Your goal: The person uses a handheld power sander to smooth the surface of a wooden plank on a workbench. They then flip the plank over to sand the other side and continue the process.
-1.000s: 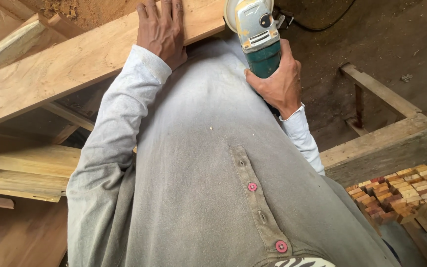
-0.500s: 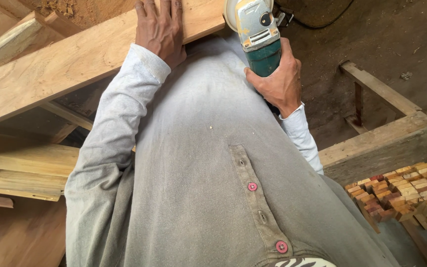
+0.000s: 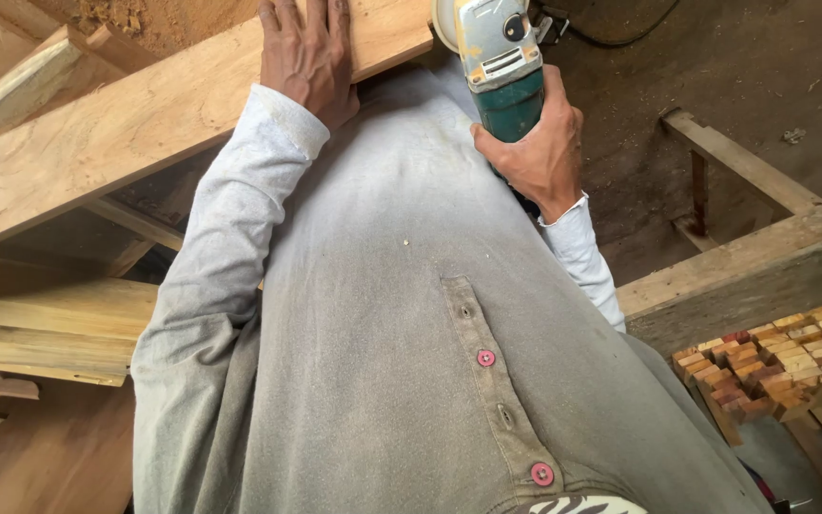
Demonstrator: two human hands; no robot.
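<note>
My left hand (image 3: 306,52) lies flat, fingers together, on a long pale wooden plank (image 3: 145,124) that runs from the left edge up to the top middle. My right hand (image 3: 539,152) grips the teal body of a handheld angle grinder (image 3: 497,67) at the plank's right end. The grinder's disc end is at the top edge, partly cut off by the frame. My grey long-sleeved shirt (image 3: 411,333) with red buttons fills the middle of the view and hides what is below the plank.
More planks (image 3: 40,328) are stacked at the lower left. A rough wooden beam (image 3: 744,266) crosses the right side, with a pile of small wood blocks (image 3: 782,366) below it. Sawdust (image 3: 111,14) lies at the top left. A dark cable (image 3: 620,29) trails behind the grinder.
The hands and the grinder stay almost where they were; the view shifts only slightly.
</note>
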